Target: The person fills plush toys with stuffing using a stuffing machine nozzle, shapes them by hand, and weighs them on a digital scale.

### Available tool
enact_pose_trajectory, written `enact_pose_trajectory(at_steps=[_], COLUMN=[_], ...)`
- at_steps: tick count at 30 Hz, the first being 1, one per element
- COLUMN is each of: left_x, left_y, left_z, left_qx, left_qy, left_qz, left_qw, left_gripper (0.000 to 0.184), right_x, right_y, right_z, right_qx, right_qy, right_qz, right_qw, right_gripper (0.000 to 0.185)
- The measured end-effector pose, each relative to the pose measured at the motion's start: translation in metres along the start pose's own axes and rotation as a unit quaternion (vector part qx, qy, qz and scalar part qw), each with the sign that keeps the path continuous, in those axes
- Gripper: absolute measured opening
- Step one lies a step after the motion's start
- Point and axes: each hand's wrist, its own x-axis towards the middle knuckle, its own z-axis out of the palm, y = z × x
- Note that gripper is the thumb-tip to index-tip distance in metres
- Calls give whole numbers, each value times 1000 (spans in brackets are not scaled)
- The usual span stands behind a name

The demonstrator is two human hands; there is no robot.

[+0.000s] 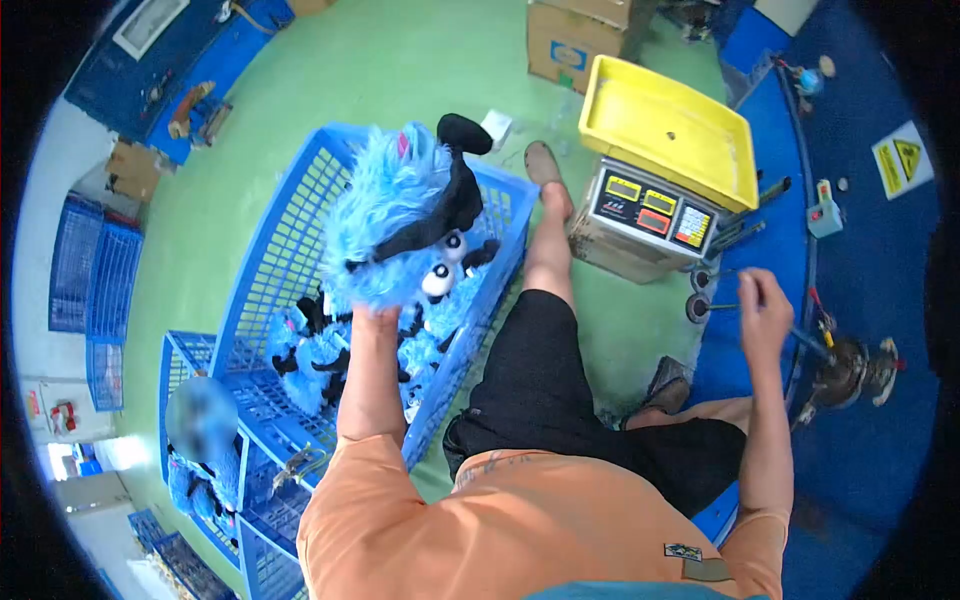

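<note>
A fluffy blue plush toy point(385, 215) with black trim and bulging white eyes is held up over a large blue basket point(500, 185). My left hand point(376, 318) is at its underside, the fingers hidden by fur. More blue and black plush pieces point(320, 365) lie inside the basket. On the right, my right hand point(765, 305) is raised beside the blue bench, fingers bent and drawn together; anything between them is too small to make out. Near it, a thin rod with a dark round end point(697, 307) sticks out.
A scale point(650, 210) with a yellow tray point(670, 130) stands ahead on the right. Behind it is a cardboard box point(575, 45). A metal fixture point(845, 370) sits at the far right. Another blue crate point(185, 350) with plush pieces is at the lower left.
</note>
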Motion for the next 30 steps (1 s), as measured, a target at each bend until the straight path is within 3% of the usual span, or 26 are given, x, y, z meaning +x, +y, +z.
enact_pose_trajectory(at_steps=[2,3,4,7,8,13,14,18,19,21,23,30], left_x=[3,3,2,-21,-32,-81,-84,-89,-92,-104,-111,-107], left_y=[5,2,-4,-32,-43,-82,-88,-107,-105,-100,-98,-91], left_z=[42,60,78,127,139,171,172,163,170,188,201,195], left_qx=[-238,-349,-352,-372,-378,-390,-427,-560,-560,-368,-154,-101], left_qy=[-117,-172,-188,-222,-228,-236,-217,-122,-122,-141,-154,-149], left_qz=[-119,-185,-196,-273,-301,-423,-454,-548,-549,-534,-491,-484], left_qw=[957,902,896,859,845,783,751,610,609,748,843,856], left_gripper=[66,72,72,78,80,89,82,58,58,52,47,42], right_x=[0,1,-1,-14,-19,-48,-53,-69,-70,-73,-77,-70], right_y=[-23,-47,-62,-69,-70,-56,-51,-38,-39,-46,-50,-42], right_z=[14,14,18,44,49,57,51,27,24,20,18,29], right_qx=[170,204,196,387,391,556,555,320,319,255,187,182], right_qy=[-17,-39,-60,-112,-111,-109,-101,-3,-3,40,82,64], right_qz=[22,18,48,32,22,42,48,-49,-48,-104,-156,-135], right_qw=[985,978,978,915,913,823,824,946,946,961,966,972], right_gripper=[12,13,14,39,57,65,65,63,63,61,60,48])
